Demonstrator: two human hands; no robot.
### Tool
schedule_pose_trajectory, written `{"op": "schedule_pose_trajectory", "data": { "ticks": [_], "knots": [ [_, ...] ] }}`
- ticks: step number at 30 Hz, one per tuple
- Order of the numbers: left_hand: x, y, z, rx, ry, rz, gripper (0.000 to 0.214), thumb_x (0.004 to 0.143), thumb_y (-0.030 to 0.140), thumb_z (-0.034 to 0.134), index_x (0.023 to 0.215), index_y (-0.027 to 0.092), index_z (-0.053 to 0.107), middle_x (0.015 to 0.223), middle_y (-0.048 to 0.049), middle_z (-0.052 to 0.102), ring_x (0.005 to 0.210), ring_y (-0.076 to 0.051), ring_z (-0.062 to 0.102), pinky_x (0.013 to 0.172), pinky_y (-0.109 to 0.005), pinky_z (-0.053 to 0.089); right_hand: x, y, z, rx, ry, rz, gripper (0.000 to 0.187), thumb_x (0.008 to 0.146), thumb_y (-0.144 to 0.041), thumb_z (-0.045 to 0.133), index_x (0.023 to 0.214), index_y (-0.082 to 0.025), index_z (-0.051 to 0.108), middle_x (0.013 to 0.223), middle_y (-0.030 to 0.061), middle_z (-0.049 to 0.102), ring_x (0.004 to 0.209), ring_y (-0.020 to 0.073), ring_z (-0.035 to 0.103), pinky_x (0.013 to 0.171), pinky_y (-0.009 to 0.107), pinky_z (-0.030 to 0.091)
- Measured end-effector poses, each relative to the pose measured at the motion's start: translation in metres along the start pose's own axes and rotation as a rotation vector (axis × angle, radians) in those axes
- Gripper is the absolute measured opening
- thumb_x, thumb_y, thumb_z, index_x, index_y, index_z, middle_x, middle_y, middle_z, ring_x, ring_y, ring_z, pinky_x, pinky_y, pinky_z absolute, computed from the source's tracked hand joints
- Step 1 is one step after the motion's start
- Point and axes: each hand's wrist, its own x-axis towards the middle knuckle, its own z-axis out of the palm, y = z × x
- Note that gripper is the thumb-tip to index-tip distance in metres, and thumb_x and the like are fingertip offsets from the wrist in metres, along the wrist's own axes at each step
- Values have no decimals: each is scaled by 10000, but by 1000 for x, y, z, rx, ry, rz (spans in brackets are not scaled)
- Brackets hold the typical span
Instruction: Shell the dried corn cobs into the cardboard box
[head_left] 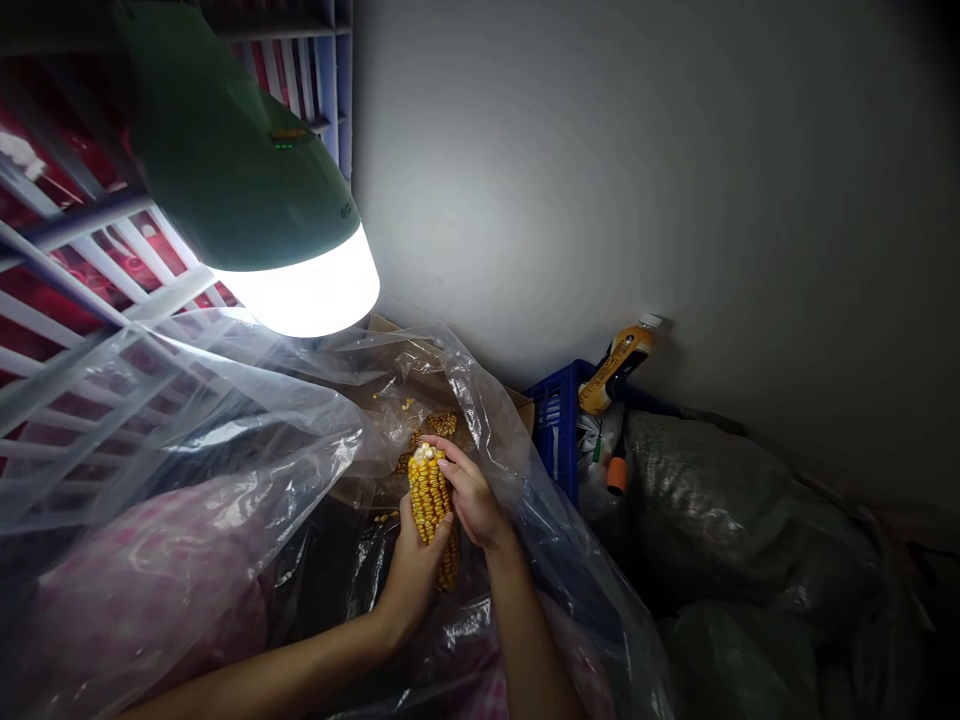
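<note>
A yellow ear of dried corn (430, 492) stands nearly upright in the middle of the head view, its pale tip at the top. My left hand (420, 560) is closed around its lower part, thumb on the kernels. Against the upper right side of the same ear, my right hand (474, 497) presses its fingers close to the tip. Part of another ear of corn (448, 568) shows below, between my wrists. Beyond my hands, more corn (444, 424) and loose kernels (386, 517) lie inside a clear plastic bag (300, 420).
A lit green lamp (247, 160) hangs at upper left before a slatted plastic crate (82, 230). On the right are a blue basket (555, 410), a drink bottle (619, 365), an orange-ended object (616, 476) and a bulky sack (712, 510). Behind rises a pale wall (600, 150).
</note>
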Motion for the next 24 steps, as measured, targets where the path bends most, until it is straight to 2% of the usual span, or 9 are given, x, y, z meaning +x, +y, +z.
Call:
{"op": "schedule_pose_trajectory", "data": {
  "ticks": [6,11,17,20,24],
  "knots": [
    [2,-5,-4,28,39,-9,451,756,359,541,1139,209,357,1018,-51,530,948,-192,526,841,-319,400,2,5,10,-49,110,-31,283,782,-289,491,1027,-210,608,931,21,618,826,147,548,729,245,414],
    [6,-14,-7,39,50,-1,416,704,313,582,1062,188,414,972,-53,559,911,-198,550,822,-317,413,3,8,15,-87,247,-31,279,759,-342,527,966,-188,632,960,43,638,887,183,559,793,286,418],
    [9,-9,-1,-130,22,-63,528,688,359,598,1160,184,439,1122,-93,564,1045,-236,529,883,-338,401,-4,-4,8,109,208,15,347,737,-223,443,1020,-181,640,1170,41,587,1130,198,478,962,309,346],
    [8,-1,0,-161,10,-70,538,691,375,598,1169,173,457,1176,-106,547,1089,-249,508,908,-339,390,-6,-7,7,80,193,-15,344,731,-214,481,1039,-194,631,1190,34,576,1145,199,466,976,310,337],
    [7,5,0,-166,40,-75,547,673,401,608,1141,148,479,1130,-113,575,1043,-260,536,878,-347,412,-5,-5,11,63,174,-42,308,750,-265,508,1029,-205,624,1146,33,592,1088,205,501,940,323,371]
  ]
}}
